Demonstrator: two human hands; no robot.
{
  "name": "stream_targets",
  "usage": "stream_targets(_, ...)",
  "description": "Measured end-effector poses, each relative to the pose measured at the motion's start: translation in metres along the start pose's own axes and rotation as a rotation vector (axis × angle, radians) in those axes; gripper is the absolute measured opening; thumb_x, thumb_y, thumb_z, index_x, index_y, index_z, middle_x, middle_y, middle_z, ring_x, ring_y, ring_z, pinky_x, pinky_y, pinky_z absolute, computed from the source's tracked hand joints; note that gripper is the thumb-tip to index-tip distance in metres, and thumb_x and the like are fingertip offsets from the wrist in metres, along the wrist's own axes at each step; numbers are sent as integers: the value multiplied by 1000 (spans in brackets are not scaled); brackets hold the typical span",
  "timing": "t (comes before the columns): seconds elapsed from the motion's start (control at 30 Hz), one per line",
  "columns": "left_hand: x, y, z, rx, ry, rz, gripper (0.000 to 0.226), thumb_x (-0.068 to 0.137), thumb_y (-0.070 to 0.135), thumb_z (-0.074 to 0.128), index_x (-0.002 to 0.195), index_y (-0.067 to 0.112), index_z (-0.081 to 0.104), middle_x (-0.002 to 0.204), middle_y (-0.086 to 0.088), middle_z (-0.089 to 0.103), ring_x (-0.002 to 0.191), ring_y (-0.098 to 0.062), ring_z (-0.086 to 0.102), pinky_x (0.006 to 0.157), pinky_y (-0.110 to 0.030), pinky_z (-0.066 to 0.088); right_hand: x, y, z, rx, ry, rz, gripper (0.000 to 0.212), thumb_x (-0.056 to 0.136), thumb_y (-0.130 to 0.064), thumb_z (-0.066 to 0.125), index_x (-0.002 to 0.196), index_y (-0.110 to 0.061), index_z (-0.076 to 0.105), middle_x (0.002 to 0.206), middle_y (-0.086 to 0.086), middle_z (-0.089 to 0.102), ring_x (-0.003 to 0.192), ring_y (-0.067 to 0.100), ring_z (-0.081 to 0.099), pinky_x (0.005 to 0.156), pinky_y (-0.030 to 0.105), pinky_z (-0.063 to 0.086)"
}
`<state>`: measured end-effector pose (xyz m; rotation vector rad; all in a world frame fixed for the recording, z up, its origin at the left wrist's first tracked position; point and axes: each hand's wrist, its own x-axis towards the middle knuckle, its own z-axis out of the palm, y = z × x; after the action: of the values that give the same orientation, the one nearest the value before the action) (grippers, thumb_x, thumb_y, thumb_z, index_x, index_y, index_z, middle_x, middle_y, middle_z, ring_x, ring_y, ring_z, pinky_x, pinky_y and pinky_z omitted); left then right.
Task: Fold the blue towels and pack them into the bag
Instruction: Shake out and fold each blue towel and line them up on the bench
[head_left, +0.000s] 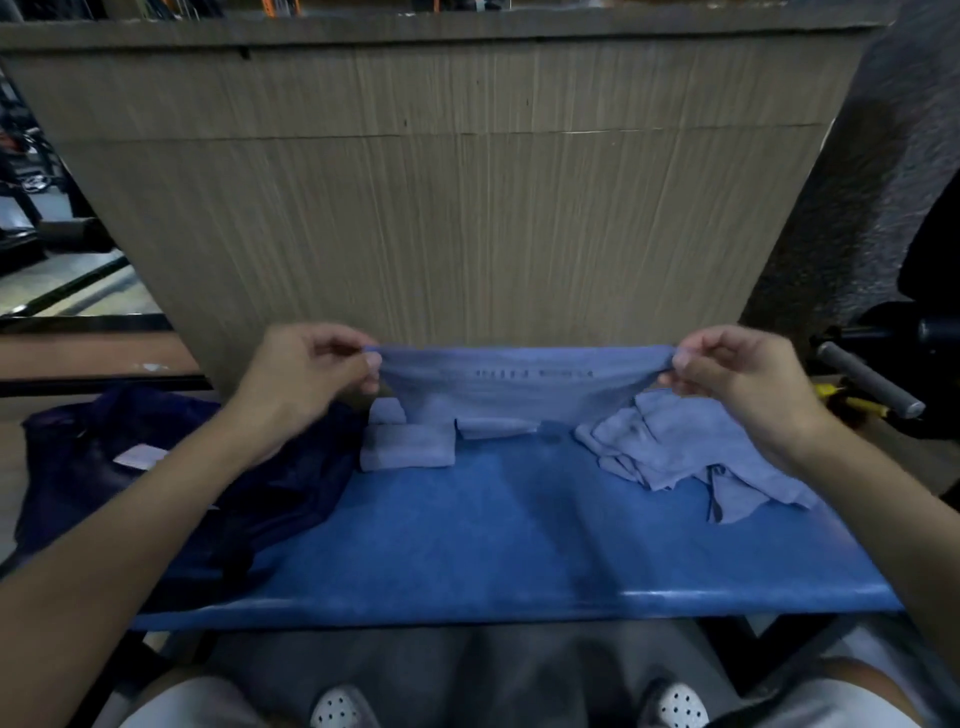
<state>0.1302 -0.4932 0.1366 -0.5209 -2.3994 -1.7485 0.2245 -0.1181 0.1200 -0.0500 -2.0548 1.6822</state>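
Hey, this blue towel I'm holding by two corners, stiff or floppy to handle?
Probably floppy: the towel sags between the left hand and right hand. Likely light, since fingertip pinches alone hold it. It should keep folds, like the folded towels.

A tall panel of pale brown wood grain (441, 208) fills most of the view, standing upright just behind a blue tabletop (519, 545), with a thin horizontal seam (363, 136) across its upper part. To the right rises a rough, speckled grey wall (852, 182); below it a grey cylindrical bar (865, 379) lies tilted near the tabletop's far right corner. To the left a brown wooden surface (93, 353) with a black edge sits below a glossy floor (67, 280). The light is dim.
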Motion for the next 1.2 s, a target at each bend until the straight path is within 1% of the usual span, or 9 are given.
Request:
stream_targets(0.17, -72, -84, 15, 103, -205, -181, 17, 79, -13, 71, 79, 5, 70, 65, -12, 71, 58, -12, 66, 61, -17, 54, -69, 72, 0, -147, -258, 278, 17, 85, 15, 59, 77, 1, 62, 69, 9, 67, 67, 15, 61, 58, 19, 47)
stream_targets(0.27, -106, -121, 20, 129, -351, -326, 12, 66, 17, 84, 71, 15, 74, 66, -11, 71, 59, -16, 67, 60, -23, 53, -103, 107, 3, -213, -346, 437, 18, 83, 13, 63, 74, -3, 63, 60, 2, 65, 57, 10, 54, 51, 14, 39)
stream_targets(0.3, -113, -128, 20, 140, -382, -366, 20, 60, 25, 83, 72, 13, 74, 66, -11, 72, 59, -17, 67, 59, -25, 53, -112, 114, 3, -216, -351, 471, 17, 83, 13, 64, 74, -2, 64, 56, 0, 63, 53, 7, 52, 49, 13, 38)
stream_targets(0.37, -123, -135, 22, 121, -397, -429, 29, 56, 26, 80, 76, 6, 72, 67, -14, 71, 59, -17, 66, 58, -25, 54, -123, 121, 2, -215, -354, 503, 14, 84, 12, 64, 76, 1, 64, 52, -2, 59, 47, 2, 50, 47, 11, 37)
stream_targets(0.6, -119, -140, 22, 197, -550, -421, 5, 83, 1, 73, 81, 1, 69, 64, -10, 70, 57, -12, 63, 53, -21, 48, -128, 119, -4, -216, -385, 525, 13, 83, 9, 66, 75, 0, 65, 54, -5, 60, 50, -3, 51, 48, 8, 36)
stream_targets(0.73, -105, -147, 23, 160, -473, -436, 6, 83, 4, 74, 81, 5, 68, 59, -8, 68, 53, -9, 60, 51, -20, 47, -118, 121, 0, -183, -330, 490, 13, 84, 8, 66, 74, 0, 64, 55, -7, 60, 52, -1, 51, 50, 6, 37)
stream_targets(0.83, -91, -158, 29, 126, -352, -411, 7, 80, 14, 76, 77, 12, 70, 58, -7, 66, 50, -9, 57, 49, -21, 43, -104, 133, 10, -203, -220, 431, 13, 84, 9, 66, 74, -1, 65, 62, -3, 64, 59, 1, 57, 61, 7, 44)
stream_targets(0.93, -75, -174, 42, 143, -209, -375, 13, 86, 3, 71, 77, 13, 70, 57, -7, 65, 49, -8, 56, 50, -16, 44, -83, 149, 24, -219, -92, 400, 12, 85, 7, 66, 76, -1, 65, 70, 4, 64, 57, -6, 55, 61, 5, 43)
stream_targets(1.2, -30, -219, 73, 231, -24, -267, 31, 79, 0, 76, 68, 27, 67, 64, 22, 68, 62, 4, 62, 60, -8, 47, -24, 209, 60, -346, -6, 354, 14, 87, 3, 65, 76, -6, 66, 71, -1, 64, 59, -7, 56, 60, 5, 43)
